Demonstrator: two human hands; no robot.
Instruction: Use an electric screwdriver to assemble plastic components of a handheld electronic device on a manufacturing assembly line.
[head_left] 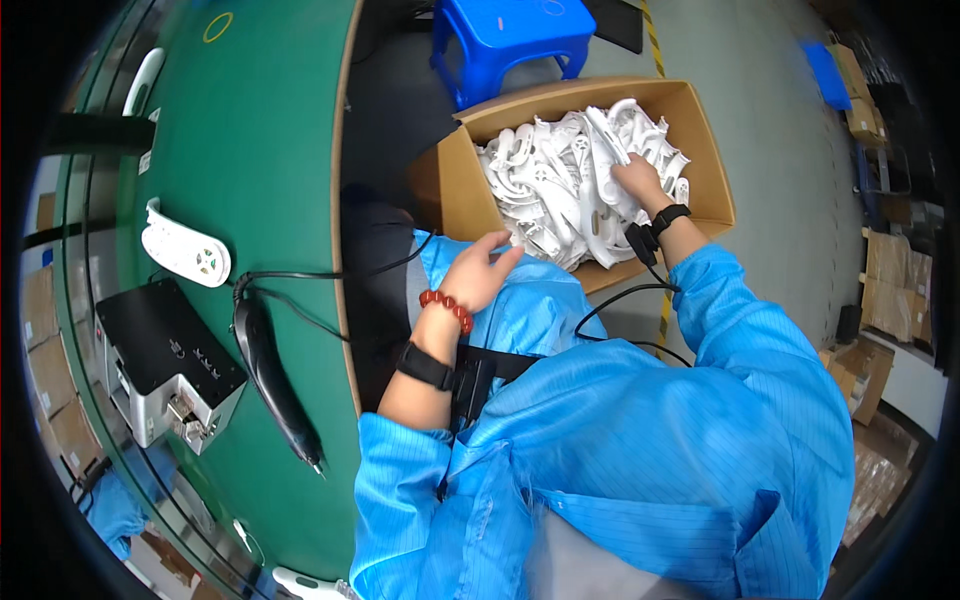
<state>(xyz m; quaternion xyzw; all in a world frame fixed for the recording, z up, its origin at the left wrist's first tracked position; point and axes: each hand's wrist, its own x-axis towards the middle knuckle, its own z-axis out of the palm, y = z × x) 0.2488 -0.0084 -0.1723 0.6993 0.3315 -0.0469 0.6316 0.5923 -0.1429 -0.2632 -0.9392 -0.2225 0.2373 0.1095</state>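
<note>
A cardboard box (pixel 712 165) stands to my right of the green table, heaped with white curved plastic parts (pixel 545 185). Over the pile, my right hand (pixel 640 180) is closed around one long white plastic part (pixel 603 150); its fingertips are partly hidden by that part. My left hand (pixel 482 272) holds nothing, its thumb and fingers apart, just above my blue-sleeved lap and beside the box's near left corner. On the table lies a single white curved plastic part (pixel 185 250) with a rounded end and several small openings.
A black electric screwdriver (pixel 272 375) lies on the green table (pixel 260 130), its cable crossing the table edge toward me. Beside it sits a black-topped screw feeder (pixel 172 350). A blue plastic stool (pixel 515 30) stands behind the box. Stacked cartons (pixel 890 285) line the far right.
</note>
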